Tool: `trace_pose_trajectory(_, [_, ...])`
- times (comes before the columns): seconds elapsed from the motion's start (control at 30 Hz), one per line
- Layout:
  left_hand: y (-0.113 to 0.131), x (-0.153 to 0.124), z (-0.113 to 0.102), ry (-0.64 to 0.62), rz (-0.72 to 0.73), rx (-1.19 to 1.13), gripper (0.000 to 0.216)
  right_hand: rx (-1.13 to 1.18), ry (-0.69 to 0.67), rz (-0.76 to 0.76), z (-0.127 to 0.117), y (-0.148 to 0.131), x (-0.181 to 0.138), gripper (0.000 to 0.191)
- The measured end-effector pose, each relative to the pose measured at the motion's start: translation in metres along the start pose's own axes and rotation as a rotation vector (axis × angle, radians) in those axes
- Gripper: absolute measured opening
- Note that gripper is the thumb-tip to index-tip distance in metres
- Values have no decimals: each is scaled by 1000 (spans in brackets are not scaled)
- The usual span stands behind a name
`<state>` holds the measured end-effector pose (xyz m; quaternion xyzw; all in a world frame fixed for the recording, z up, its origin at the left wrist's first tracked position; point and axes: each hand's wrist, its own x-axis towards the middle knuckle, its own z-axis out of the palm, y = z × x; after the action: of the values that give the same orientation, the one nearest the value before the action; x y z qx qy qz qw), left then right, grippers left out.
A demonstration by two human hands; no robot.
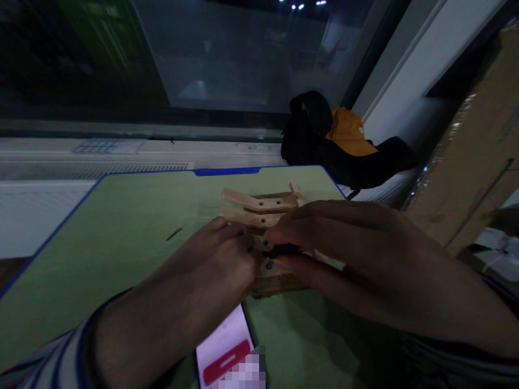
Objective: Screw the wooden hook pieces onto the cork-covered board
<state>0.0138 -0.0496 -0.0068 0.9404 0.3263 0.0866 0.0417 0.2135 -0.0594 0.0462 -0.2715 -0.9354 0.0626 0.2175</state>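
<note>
A small wooden assembly (pixel 279 283) lies on the green table in front of me. It has several pale, bent wooden strips (pixel 247 218) with round dark holes. A dark fastener or hole (pixel 268 265) shows in the nearest strip. My left hand (pixel 227 254) is closed around the left side of the assembly, its fingertips mostly hidden. From the right, my right hand (pixel 357 254) pinches at the assembly, thumb and forefinger resting on the two nearer strips. The right part of the wood is covered by that hand.
A phone (pixel 223 346) with a lit screen lies under my left forearm. On the green tabletop (pixel 121 216) rests a thin dark stick (pixel 174 234). Beyond are a black bag (pixel 302 129), an orange cap (pixel 351 132) and a window. A cardboard box (pixel 466 140) stands right.
</note>
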Motion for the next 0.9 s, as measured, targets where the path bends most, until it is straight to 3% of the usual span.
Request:
trace_pose_trajectory(0.17, [-4, 2, -10, 48, 71, -169, 13, 0, 21, -5, 1, 0, -1, 21])
trace_pose_trajectory(0.3, [-11, 5, -21, 60, 43, -329, 9, 0, 19, 18, 1, -1, -2, 26])
trace_pose_trajectory(0.47, [-14, 7, -24, 169, 34, -472, 7, 19, 23, 4, 1, 1, -1, 31])
trace_pose_trajectory(0.77, [-13, 8, -18, 30, -17, -614, 10, 5, 19, 43, 2, 1, -2, 21])
trace_pose_trajectory(0.9, [-12, 8, -19, -1, -17, -674, 13, 34, -6, 26, 0, 0, -2, 36])
